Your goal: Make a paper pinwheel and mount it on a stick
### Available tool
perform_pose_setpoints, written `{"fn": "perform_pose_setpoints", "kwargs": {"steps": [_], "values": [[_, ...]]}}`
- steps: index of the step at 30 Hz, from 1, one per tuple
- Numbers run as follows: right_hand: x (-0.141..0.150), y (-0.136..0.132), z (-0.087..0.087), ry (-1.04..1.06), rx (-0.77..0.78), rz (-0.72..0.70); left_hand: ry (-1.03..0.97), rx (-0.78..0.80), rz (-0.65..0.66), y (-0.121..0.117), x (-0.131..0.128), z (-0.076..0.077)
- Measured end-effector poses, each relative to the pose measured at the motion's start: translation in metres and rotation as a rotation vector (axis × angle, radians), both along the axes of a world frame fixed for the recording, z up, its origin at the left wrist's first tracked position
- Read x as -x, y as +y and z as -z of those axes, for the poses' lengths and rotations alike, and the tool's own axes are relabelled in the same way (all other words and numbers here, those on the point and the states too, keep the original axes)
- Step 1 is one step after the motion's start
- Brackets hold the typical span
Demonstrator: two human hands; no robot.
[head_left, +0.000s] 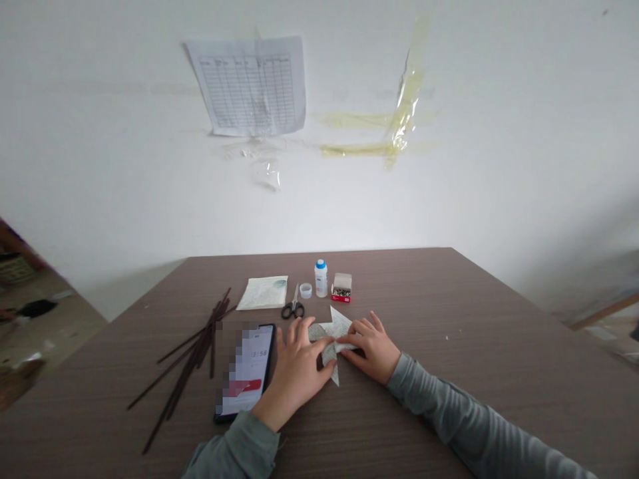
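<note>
A paper pinwheel [339, 322] of pale printed paper lies on the table between my hands, its pointed blades sticking out up and down. My left hand [299, 362] holds it from the left, with the index finger near its centre and the thumb on the lower blade. From the right, my right hand [372, 346] pinches the paper near the centre, thumb and index close together. My fingers hide parts of the pinwheel's left and right sides.
Left lie dark thin sticks [192, 352] and a phone [247, 372]. Behind my hands are folded paper [262, 293], black-handled scissors [293, 309], a small clear cup [305, 291], a blue-capped white bottle [321, 279] and a red open box [341, 290] of small pins. A wall borders the table's far edge.
</note>
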State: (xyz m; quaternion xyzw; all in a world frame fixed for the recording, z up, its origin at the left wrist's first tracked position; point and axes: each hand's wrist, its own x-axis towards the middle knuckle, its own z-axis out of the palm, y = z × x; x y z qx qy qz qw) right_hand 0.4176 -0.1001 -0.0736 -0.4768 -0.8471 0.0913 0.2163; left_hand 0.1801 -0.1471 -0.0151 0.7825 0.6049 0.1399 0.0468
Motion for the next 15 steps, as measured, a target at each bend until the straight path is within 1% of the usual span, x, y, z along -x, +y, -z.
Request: {"fn": "perform_pose_setpoints", "kwargs": {"steps": [4,7,15], "values": [[-0.0004,0.0024,0.0072,0.007,-0.012,0.000,-0.009,0.024,0.013,0.0001,0.0009,-0.0026],[-0.0005,0.0029,0.0093,0.005,-0.027,0.002,-0.007,0.031,0.014,0.0007,0.0008,-0.0029],[0.0002,-0.0001,-0.0005,-0.032,0.029,0.019,0.006,0.052,0.010,0.0016,0.0011,-0.0045]]}}
